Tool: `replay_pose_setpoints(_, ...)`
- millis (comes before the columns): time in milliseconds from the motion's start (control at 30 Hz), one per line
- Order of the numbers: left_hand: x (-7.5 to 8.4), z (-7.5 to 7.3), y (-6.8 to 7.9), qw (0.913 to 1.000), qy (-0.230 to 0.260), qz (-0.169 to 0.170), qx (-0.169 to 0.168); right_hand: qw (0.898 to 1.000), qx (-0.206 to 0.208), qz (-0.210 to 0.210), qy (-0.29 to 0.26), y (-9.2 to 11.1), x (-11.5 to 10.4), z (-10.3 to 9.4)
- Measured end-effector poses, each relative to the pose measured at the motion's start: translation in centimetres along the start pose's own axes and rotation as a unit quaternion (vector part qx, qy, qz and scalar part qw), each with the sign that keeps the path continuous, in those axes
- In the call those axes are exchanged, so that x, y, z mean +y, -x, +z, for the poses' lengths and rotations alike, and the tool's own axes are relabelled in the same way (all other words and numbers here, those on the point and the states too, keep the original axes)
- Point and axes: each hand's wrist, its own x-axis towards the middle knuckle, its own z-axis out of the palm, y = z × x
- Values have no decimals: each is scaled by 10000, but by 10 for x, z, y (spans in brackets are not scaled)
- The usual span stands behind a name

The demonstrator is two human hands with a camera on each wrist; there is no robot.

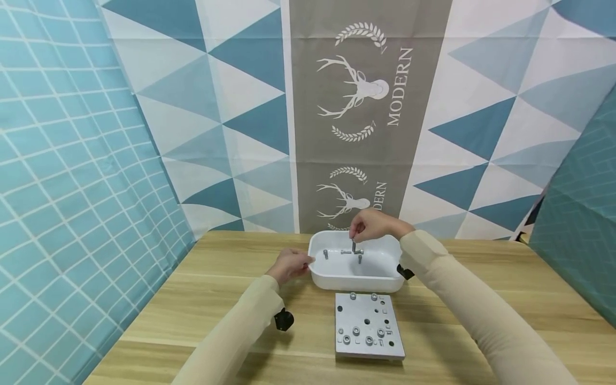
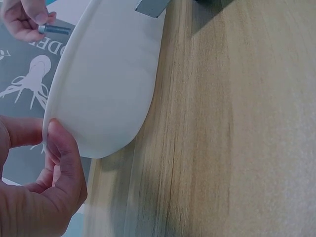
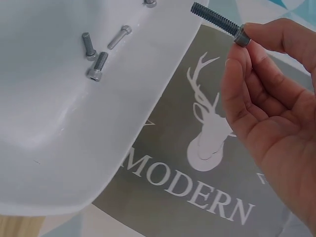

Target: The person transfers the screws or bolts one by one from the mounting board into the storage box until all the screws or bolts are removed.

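My right hand is raised over a white basin and pinches a socket-head bolt by its head, thumb against fingers. In the right wrist view the bolt's threaded shank points away from the fingertips. Several loose bolts lie on the basin's floor. At the basin's left end, my left hand grips the rim between thumb and fingers, as the left wrist view shows up close. In front of the basin lies a metal plate with holes and several bolts seated in it.
The wooden table carries the basin and plate. Behind it hangs a patterned cloth with deer-head prints. Blue tiled cloth closes off the left side, and a teal cloth the right.
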Motion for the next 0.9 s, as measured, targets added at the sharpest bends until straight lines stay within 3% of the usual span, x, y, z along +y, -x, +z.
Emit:
replay_pose_setpoints(400,-1,-1,0,10000,14,44,-19,9986,-142,507,14,-13,16,8)
replay_pose_setpoints(900,-3,-1,0,9999,0,103,64,9969,-389,574,372,-24,28,21)
